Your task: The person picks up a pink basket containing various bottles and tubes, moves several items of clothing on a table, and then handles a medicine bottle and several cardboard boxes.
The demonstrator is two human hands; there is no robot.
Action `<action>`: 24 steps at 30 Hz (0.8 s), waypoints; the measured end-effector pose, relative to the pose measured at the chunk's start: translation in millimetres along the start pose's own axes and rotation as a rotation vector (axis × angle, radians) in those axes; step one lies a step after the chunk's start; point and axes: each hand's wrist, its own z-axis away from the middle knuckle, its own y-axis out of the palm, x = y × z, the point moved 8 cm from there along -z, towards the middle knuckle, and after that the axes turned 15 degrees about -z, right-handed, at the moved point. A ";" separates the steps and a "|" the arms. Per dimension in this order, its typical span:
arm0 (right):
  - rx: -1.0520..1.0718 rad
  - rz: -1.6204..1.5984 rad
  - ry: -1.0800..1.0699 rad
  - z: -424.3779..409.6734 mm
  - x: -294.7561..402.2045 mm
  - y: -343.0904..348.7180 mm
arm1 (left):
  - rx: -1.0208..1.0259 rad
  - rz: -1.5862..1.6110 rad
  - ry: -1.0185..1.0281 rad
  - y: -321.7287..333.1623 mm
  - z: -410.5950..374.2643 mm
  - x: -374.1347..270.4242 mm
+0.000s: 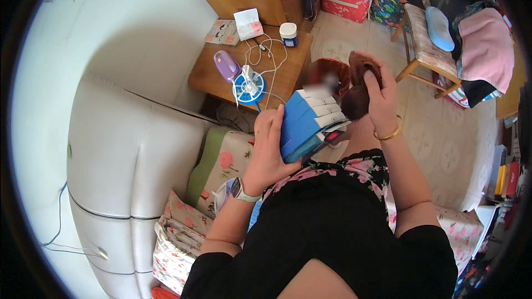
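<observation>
My left hand (266, 149) grips a bundle of narrow blue cartons (300, 122) with white ends, thumb below and fingers along the left side. Some darker flat packs show under the bundle, partly hidden. Over on the right, my right hand (381, 99) holds a dark brown object (356, 101) with a rounded, folded rim; it looks like a pouch, though its kind is not certain. The two held things are close together above my lap. Behind them is a reddish-brown container (338, 72), partly blurred and covered.
A wooden bedside table (203, 79) bears a purple device (227, 65), a round blue-and-white power strip (249, 88), white cables and a white-lidded jar (289, 34). A padded grey headboard (137, 153) stands left. To the right is a wooden chair (428, 41) with clothes.
</observation>
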 end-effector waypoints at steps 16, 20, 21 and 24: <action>0.229 0.113 0.131 9.3 20.9 62.0 | 0.085 -0.340 -0.126 2.4 13.8 20.0; 0.693 0.485 -0.205 63.6 4.4 158.5 | -0.072 -0.355 0.024 10.7 14.8 22.7; 0.707 0.606 -0.212 77.7 -15.5 161.0 | -0.122 -0.349 0.078 14.3 14.0 22.4; 0.642 0.680 -0.177 76.5 -63.5 145.2 | -0.101 -0.404 -0.048 26.8 24.3 44.4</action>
